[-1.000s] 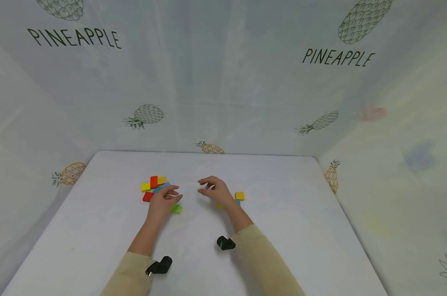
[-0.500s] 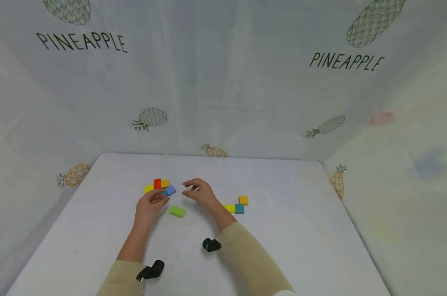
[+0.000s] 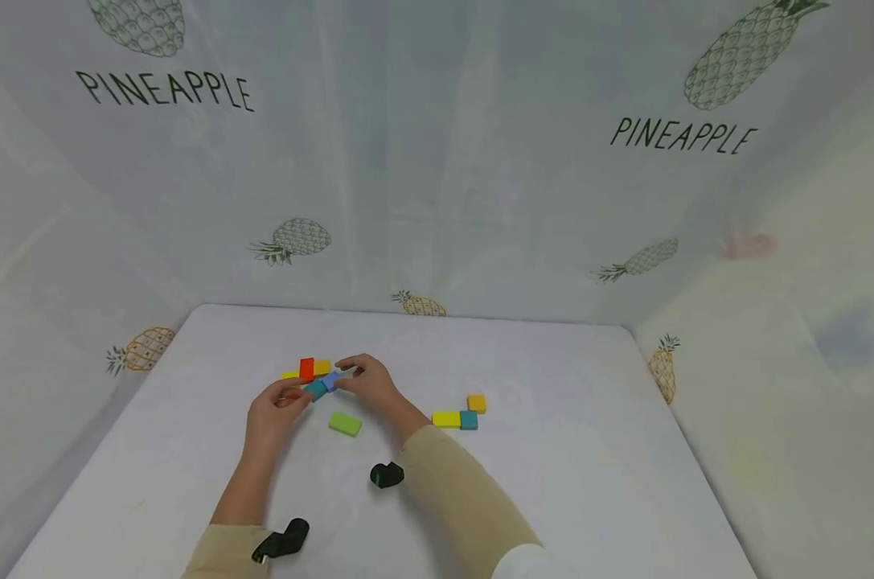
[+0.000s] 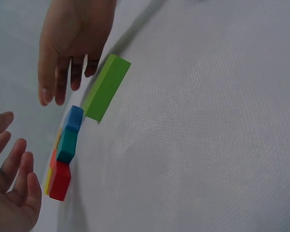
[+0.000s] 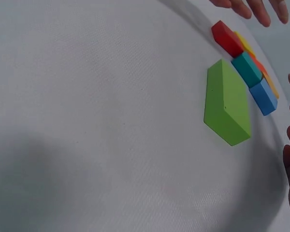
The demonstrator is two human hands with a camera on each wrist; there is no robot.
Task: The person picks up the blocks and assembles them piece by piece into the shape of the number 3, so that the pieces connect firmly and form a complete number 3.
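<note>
A cluster of coloured blocks lies on the white table, with a teal block touching a blue block at its near side. Behind these are a red block, an orange block and a yellow block. My left hand hovers at the cluster's left with loosely bent fingers, covering a second red block in the head view. At the right of the blue block, my right hand has its fingers apart. The wrist views show neither hand gripping a block. A longer green block lies nearer me.
Farther right, a second group holds a yellow block, a teal block and an orange block. White pineapple-print cloth hangs behind and beside the table.
Both hands have moved left. The right hand has come up to the blue block, uncovering the right-hand group. The left hand has drawn off the green and blue blocks towards the cluster's left side.
</note>
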